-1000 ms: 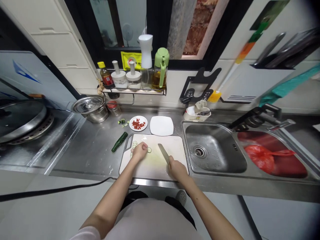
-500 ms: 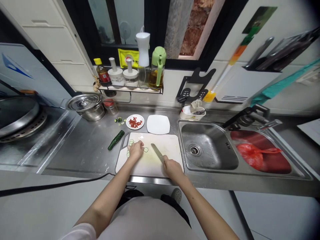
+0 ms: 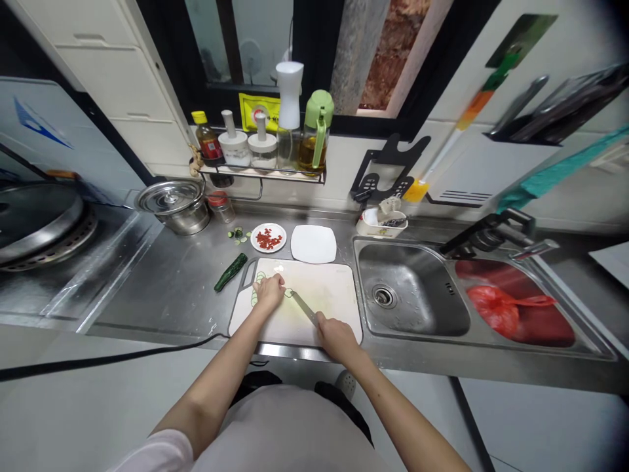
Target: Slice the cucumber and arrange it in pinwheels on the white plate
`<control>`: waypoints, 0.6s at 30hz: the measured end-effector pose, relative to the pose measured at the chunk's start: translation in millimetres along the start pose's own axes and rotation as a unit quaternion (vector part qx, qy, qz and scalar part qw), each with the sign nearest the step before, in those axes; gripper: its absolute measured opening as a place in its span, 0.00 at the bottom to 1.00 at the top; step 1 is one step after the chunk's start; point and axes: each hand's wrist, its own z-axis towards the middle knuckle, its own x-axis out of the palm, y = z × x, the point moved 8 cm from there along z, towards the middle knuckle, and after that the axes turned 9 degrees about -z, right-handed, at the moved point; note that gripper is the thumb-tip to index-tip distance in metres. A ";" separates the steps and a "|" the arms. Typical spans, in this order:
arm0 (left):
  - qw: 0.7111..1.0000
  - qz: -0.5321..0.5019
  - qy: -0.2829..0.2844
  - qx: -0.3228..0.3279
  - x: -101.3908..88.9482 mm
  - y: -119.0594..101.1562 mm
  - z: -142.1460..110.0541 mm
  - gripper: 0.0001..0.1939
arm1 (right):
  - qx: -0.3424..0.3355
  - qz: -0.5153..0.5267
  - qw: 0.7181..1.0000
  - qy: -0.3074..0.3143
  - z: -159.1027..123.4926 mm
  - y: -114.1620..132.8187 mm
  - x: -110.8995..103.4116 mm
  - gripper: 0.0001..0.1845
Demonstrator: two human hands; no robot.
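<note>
My right hand (image 3: 338,335) grips a kitchen knife (image 3: 304,308) by its handle, the blade slanting up and left across the white cutting board (image 3: 329,282). The blade tip touches or lies right beside a single thin cucumber slice (image 3: 289,293). My left hand (image 3: 270,290) rests low over the board with curled fingers, fingertips close to that slice. What lies under the left palm is hidden. More cucumber slices (image 3: 254,299) show in a row along its left side. Left of the board lies a dark green cucumber piece (image 3: 230,273) on the steel counter.
Behind the board stand a plate of chopped red pieces (image 3: 268,238) and a white square plate (image 3: 313,244). Cucumber scraps (image 3: 238,235) lie nearby. On the right is a sink (image 3: 413,288); on the left, a lidded pot (image 3: 173,204). A condiment rack (image 3: 265,172) hangs above.
The knife has shifted left and down, its tip now at the lone cucumber slice instead of apart from it. My left hand stays nearly where it was. The view has moved slightly.
</note>
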 end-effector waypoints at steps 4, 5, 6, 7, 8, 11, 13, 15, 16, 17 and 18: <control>1.000 -0.003 0.000 -0.002 0.5 0.7 0.5 0.07 | 0.000 -0.004 1.000 0.009 -0.4 0.4 0.6 0.14; 1.000 -0.004 0.000 -0.002 0.5 0.8 0.5 0.07 | 0.001 -0.006 1.000 0.011 -0.5 0.4 0.6 0.14; 1.000 -0.005 -0.001 -0.002 0.5 1.0 0.4 0.07 | 0.001 -0.006 1.000 0.012 -0.5 0.4 0.6 0.14; 1.000 -0.006 -0.001 -0.003 0.5 1.1 0.2 0.07 | 0.001 -0.006 1.000 0.012 -0.5 0.6 0.5 0.14; 1.000 -0.008 -0.001 -0.002 0.5 1.0 0.1 0.07 | 0.001 -0.006 1.000 0.013 -0.5 0.6 0.6 0.14; 1.000 -0.014 0.000 -0.001 0.5 1.0 0.1 0.07 | -0.001 -0.006 1.000 0.015 -0.3 0.9 1.4 0.14; 1.000 -0.012 -0.001 -0.001 0.4 1.2 0.6 0.07 | -0.002 -0.008 1.000 0.019 0.1 0.8 2.2 0.14; 1.000 -0.008 0.000 -0.002 0.2 1.4 1.2 0.07 | -0.006 -0.009 1.000 0.022 0.5 1.1 2.2 0.15; 1.000 -0.007 0.000 -0.002 0.1 1.3 1.3 0.07 | -0.007 -0.009 1.000 0.024 0.6 1.4 2.0 0.16; 1.000 -0.007 0.000 -0.002 -0.2 1.3 1.4 0.07 | -0.009 -0.009 1.000 0.026 0.8 1.8 1.6 0.16; 1.000 -0.008 0.001 -0.002 -0.5 1.2 1.3 0.07 | -0.010 -0.009 0.999 0.030 1.0 2.2 1.2 0.17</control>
